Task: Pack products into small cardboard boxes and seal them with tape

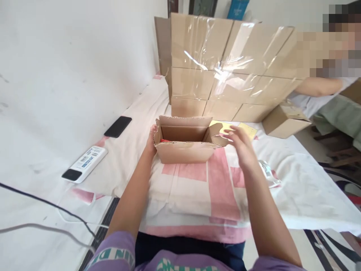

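Note:
A small open cardboard box (184, 148) stands on a pink and white cloth (208, 188), its flaps up, with something red just visible inside at the left. My left hand (150, 141) holds the box's left side, fingers wrapped behind the left flap. My right hand (239, 145) is at the box's right flap, fingers spread and slightly blurred, touching or nearly touching the flap's edge.
A wall of cardboard boxes (225, 67) wrapped in clear film stands behind. A loose small box (284, 120) and yellow papers (248, 130) lie to the right. A black phone (117, 126) and a white device (84, 163) lie at left. Another person's arm (318, 86) reaches in at the right.

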### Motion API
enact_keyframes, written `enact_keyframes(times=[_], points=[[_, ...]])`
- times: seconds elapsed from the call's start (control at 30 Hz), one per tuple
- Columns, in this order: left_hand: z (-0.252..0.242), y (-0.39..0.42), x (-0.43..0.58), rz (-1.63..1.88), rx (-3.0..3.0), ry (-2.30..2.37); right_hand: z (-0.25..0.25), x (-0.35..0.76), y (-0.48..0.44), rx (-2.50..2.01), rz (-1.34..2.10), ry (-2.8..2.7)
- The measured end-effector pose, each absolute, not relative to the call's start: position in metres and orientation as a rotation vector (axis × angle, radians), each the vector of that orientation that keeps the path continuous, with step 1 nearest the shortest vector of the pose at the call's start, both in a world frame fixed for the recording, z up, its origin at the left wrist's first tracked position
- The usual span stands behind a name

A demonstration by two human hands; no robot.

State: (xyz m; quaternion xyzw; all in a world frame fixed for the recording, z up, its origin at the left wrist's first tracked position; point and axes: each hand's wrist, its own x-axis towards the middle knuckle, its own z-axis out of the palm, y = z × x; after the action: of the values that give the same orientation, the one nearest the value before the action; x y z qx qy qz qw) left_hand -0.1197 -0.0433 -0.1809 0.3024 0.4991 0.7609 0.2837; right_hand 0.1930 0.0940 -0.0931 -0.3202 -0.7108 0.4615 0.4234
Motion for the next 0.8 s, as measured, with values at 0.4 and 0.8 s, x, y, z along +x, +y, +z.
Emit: enact_keyframes(times=[0.4,0.8], points=[[-0.154,-0.060,-0.032,1.902,0.701,1.119,-0.075,0.224,0.020,-0.390,1.557,-1.942],[-0.144,-0.074,-0.012,1.788,0.729,1.175,-0.129,0.242,0.005,-0.413,1.146,-1.761]])
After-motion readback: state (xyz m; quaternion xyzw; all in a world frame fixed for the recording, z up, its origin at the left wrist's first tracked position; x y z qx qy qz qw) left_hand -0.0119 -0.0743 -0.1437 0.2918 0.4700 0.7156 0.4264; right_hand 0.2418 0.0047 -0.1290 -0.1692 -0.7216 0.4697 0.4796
